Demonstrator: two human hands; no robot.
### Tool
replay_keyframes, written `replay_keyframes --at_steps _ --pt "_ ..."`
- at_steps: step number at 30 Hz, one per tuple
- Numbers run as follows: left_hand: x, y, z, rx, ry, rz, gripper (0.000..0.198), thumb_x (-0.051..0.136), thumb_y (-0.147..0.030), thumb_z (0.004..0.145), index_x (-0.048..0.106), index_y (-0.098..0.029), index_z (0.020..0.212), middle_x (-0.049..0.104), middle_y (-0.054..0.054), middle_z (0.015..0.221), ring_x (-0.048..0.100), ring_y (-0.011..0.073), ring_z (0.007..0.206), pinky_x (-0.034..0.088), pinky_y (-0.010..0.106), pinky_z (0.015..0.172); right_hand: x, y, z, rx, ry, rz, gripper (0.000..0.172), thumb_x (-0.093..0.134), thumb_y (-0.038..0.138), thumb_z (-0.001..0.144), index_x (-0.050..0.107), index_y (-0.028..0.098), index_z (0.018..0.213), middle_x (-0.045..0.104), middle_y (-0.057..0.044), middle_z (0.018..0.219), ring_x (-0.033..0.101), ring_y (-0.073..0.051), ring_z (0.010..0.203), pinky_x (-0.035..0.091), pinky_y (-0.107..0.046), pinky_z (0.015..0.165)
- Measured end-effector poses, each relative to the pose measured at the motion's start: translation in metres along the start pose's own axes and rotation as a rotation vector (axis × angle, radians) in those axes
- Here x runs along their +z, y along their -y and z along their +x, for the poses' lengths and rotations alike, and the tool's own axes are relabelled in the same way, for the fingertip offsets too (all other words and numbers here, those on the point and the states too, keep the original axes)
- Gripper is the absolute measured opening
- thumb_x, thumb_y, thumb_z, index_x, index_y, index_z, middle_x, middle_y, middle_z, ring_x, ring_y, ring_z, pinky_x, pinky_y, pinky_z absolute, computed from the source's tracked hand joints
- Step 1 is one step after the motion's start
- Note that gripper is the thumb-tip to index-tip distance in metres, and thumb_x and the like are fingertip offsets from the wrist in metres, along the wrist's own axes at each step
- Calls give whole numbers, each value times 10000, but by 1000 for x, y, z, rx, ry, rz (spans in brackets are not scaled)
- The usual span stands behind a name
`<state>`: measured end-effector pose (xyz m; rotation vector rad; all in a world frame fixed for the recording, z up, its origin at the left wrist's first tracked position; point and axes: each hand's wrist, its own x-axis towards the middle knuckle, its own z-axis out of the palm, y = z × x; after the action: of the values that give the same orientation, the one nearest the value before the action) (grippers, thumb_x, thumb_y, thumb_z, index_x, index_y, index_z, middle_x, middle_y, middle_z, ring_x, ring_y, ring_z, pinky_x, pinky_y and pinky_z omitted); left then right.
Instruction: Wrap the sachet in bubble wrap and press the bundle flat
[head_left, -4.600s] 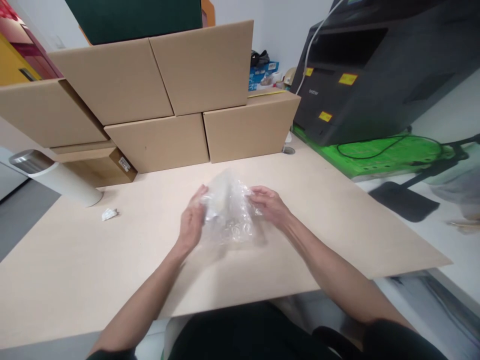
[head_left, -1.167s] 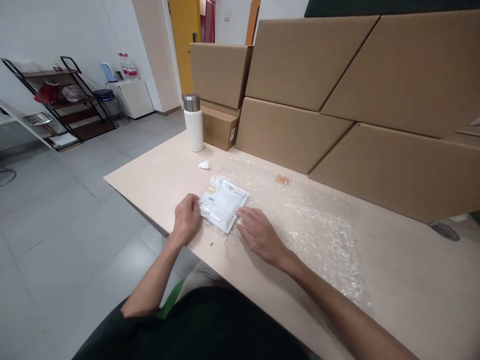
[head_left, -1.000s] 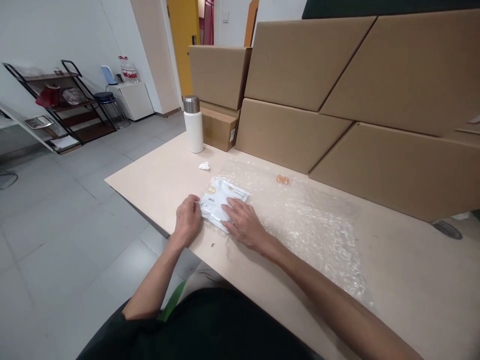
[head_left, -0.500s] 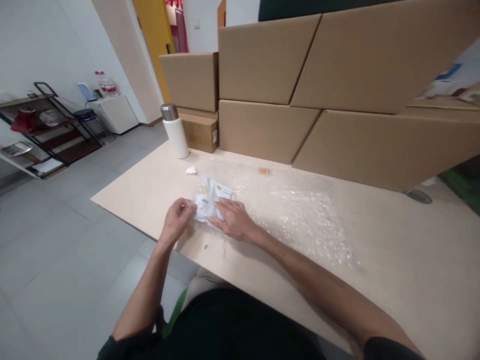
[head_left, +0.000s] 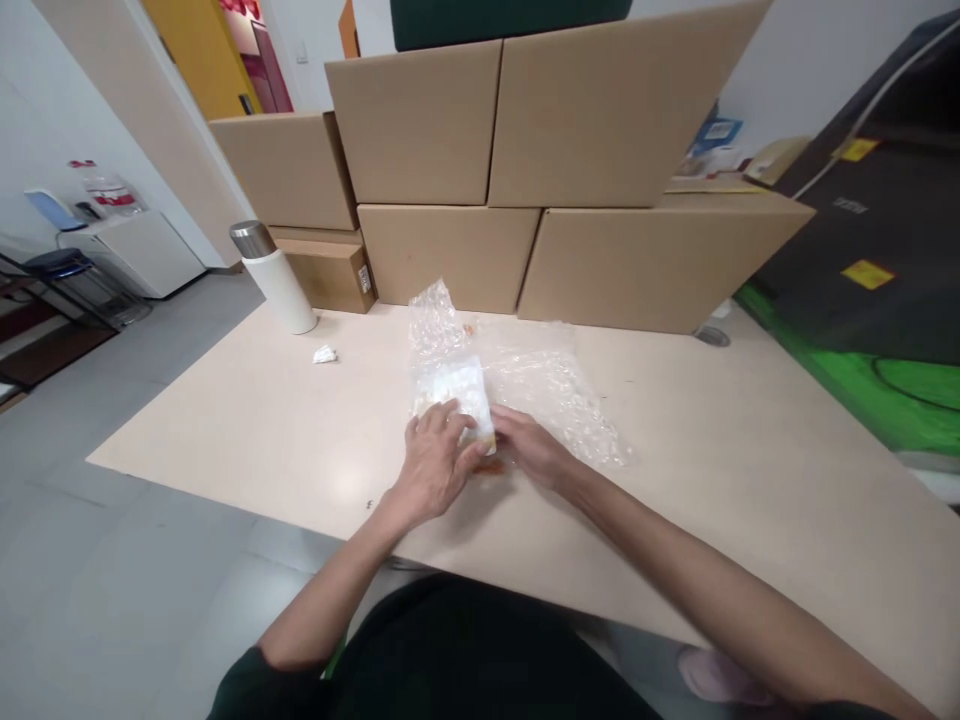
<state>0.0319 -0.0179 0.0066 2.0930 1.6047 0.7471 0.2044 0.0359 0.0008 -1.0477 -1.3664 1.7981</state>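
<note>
A flat white packet [head_left: 469, 385] lies on the table with clear bubble wrap [head_left: 435, 330] partly over it and rising behind it. My left hand [head_left: 435, 465] rests on the packet's near side, fingers spread across the surface and thumb by its near right corner. At the right edge, my right hand [head_left: 525, 443] is curled against the packet, its fingertips partly hidden. More bubble wrap spreads flat to the right. Just below the packet's near edge shows a small orange-brown piece [head_left: 491, 467], blurred, of a kind I cannot make out.
A white bottle with a steel cap [head_left: 277, 280] stands at the back left, near a crumpled white scrap [head_left: 325, 354]. Stacked cardboard boxes [head_left: 442, 250] line the table's back edge. A dark case with yellow labels [head_left: 870, 220] is at the far right.
The packet has moved rightward along the table and turned, with bubble wrap now over it. My left hand has shifted onto its top; my right hand has gone to its right edge. The view has swung right.
</note>
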Motion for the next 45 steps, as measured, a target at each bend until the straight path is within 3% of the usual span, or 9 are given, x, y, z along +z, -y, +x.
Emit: replay_keyframes --at_steps 6,9,12,18,24,28,37,41,45 --pt "20 4 7 34 73 226 371 511 -529 949 662 -247 1138 479 138 1474 299 415 1435 166 691 1119 -20 -5 4 -376 -303 -613 386 511 393 863 638 201 1173 602 -131 1304 533 -295 1224 450 -473 998" --pt "14 10 4 -5 25 179 343 499 -476 961 663 -269 1181 424 129 1523 238 413 1468 155 696 1126 -9 -8 14 -493 -145 -868 356 370 391 968 639 193 1091 651 -133 1180 549 -278 1176 405 -474 1031" --pt "4 28 -1 -176 -209 42 469 542 -454 930 570 -214 1332 364 198 1529 287 410 1448 240 661 1123 2 -10 23 -476 -49 -1000 408 270 369 1017 620 179 931 662 -109 959 597 -240 971 421 -436 967" --pt "-8 68 -3 -480 -271 -600 838 690 -467 819 303 -188 1508 540 175 1311 644 243 1064 537 403 902 -7 -16 31 -420 -118 -840 296 382 319 979 635 169 1015 661 -132 1120 593 -249 1079 421 -425 998" --pt "-5 61 1 -477 -252 -664 874 777 -381 741 360 -216 1490 499 168 1413 649 226 1058 544 320 844 -16 -22 40 -222 -229 -462 403 527 359 905 613 204 1266 645 -115 1266 609 -252 1163 485 -398 958" --pt "-3 58 5 -518 -336 -667 936 786 -352 715 299 -279 1511 402 163 1475 640 206 1022 557 285 752 -10 -20 46 -323 -191 -557 351 497 308 920 640 224 1229 665 -75 1245 624 -221 1127 483 -368 949" --pt "6 2 20 -190 -466 -491 817 650 -502 864 222 -275 1523 365 141 1516 441 277 1352 449 401 1062 -12 -3 45 -407 -149 -689 266 548 180 845 737 187 1032 701 -114 1144 600 -259 1114 401 -445 1034" --pt "20 -29 40 40 -256 -509 611 379 -551 1001 305 -247 1525 339 130 1586 368 283 1440 339 464 1165 -37 7 23 -303 -56 -347 259 557 327 855 749 177 942 732 -66 927 665 -232 876 518 -355 796" --pt "51 -40 63 220 -26 -326 578 302 -530 1022 454 -209 1479 359 125 1597 264 308 1499 161 547 1224 -62 6 0 -189 -146 -159 336 578 433 835 730 136 867 691 -54 714 638 -202 698 510 -326 665"
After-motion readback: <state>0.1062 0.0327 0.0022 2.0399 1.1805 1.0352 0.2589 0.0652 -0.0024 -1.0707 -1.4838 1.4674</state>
